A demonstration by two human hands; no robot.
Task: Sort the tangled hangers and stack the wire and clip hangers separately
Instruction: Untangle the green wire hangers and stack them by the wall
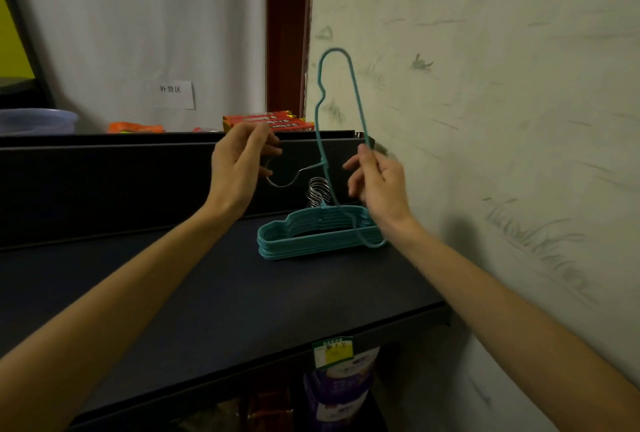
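A teal wire hanger (353, 85) stands on end above the dark shelf (194, 286), its long side running up and down. My right hand (377, 185) pinches its bar near the middle. My left hand (239, 164) holds its metal hook, which points left. Below them lies a flat stack of several teal wire hangers (311, 237) against the wall, with their metal hooks (318, 193) bunched upright behind. The held hanger's lower end reaches down to the stack's right side. No clip hangers are visible.
A painted wall (485, 119) runs close along the right of the shelf. Behind the shelf's raised back panel (121, 171) lie red and orange snack packs (270, 121) and a blue basin (34, 121). Packaged goods (339, 386) hang below the shelf edge.
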